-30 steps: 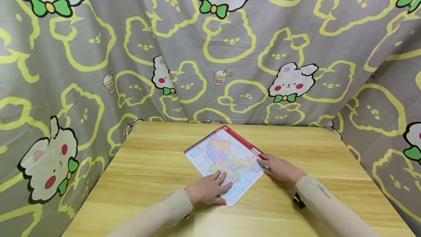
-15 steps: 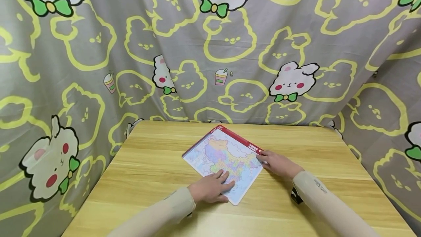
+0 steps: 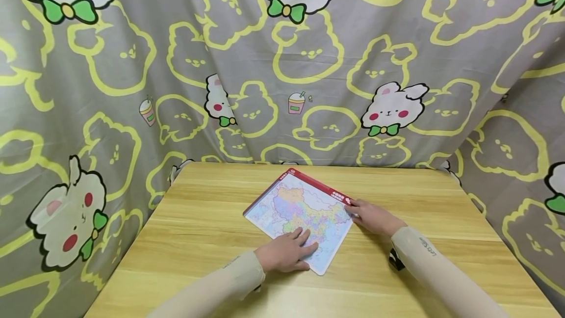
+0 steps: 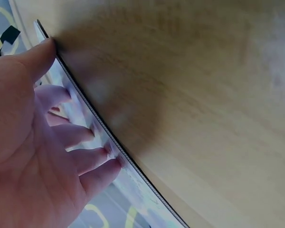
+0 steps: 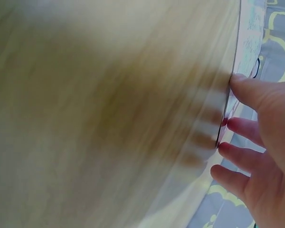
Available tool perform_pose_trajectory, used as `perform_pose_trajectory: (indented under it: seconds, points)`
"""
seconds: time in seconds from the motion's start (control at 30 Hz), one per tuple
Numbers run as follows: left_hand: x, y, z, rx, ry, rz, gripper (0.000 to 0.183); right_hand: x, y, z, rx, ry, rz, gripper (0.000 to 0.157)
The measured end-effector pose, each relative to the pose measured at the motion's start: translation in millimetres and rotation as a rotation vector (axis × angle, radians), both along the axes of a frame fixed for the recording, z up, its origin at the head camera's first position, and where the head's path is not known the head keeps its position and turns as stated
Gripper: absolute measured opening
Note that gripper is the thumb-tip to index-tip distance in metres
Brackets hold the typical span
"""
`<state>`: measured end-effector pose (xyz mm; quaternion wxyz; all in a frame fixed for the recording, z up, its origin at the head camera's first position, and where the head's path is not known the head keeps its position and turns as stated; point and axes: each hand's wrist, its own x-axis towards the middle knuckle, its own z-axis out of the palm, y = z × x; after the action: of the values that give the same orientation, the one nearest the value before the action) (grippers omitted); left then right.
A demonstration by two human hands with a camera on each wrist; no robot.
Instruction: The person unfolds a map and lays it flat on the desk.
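A flat map sheet (image 3: 304,205) with a dark red border along two sides lies at an angle on the wooden table (image 3: 198,239). It shows coloured regions and has rounded corners. My left hand (image 3: 284,251) rests on its near part, fingers spread over the print and the thumb at the edge. In the left wrist view the left fingertips (image 4: 115,164) touch the map's surface. My right hand (image 3: 375,217) holds the map's right corner, thumb on one edge and fingers round the red end. The right thumb (image 5: 244,88) meets the thin edge in the right wrist view.
A grey curtain (image 3: 326,53) printed with yellow outlines and white rabbits hangs behind the table and along both sides. The table's back edge (image 3: 220,163) runs close beyond the map's far corner. Pale sleeves (image 3: 425,254) cover both forearms.
The map has turned counterclockwise on the table, its far corner shifting left and its near corner right. My left hand moved slightly right; my right hand moved slightly up and left.
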<state>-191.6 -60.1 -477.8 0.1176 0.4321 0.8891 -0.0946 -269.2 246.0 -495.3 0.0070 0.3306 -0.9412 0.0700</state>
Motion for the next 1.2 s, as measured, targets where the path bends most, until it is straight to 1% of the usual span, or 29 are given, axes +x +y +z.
perform_pose_trajectory:
  seconds: [0.13,0.27,0.43,0.53,0.73,0.9,1.0,1.2]
  points:
    - [-5.1,-3,1.4,0.073,-0.026,0.022,0.064,3.3,-1,3.7,-0.005,0.032,-0.002,0.037]
    - [-14.4,-11,3.8,0.11,-0.039,0.078,0.067,11.2,-5,8.8,-0.033,0.042,0.017,0.037]
    - [-28.5,-27,5.9,0.14,-0.057,0.162,0.073,25.1,-15,13.6,-0.047,-0.041,0.022,0.041]
    - [-37.7,-37,5.9,0.151,-0.054,0.194,0.075,34.7,-22,14.7,-0.039,-0.075,0.019,0.043]
    - [-55.5,-56,8.5,0.171,-0.043,0.234,0.078,53.7,-37,15.4,-0.025,-0.07,0.027,0.044]
    - [-66.8,-67,5.3,0.185,-0.041,0.263,0.08,65.1,-49,15.6,-0.026,-0.088,0.031,0.046]
    - [-71.6,-72,3.1,0.185,-0.037,0.274,0.08,70.6,-55,15.4,-0.02,-0.093,0.038,0.047]
    - [-78.4,-78,1.1,0.191,-0.042,0.264,0.082,82.0,-66,19.4,-0.001,-0.115,0.063,0.048]
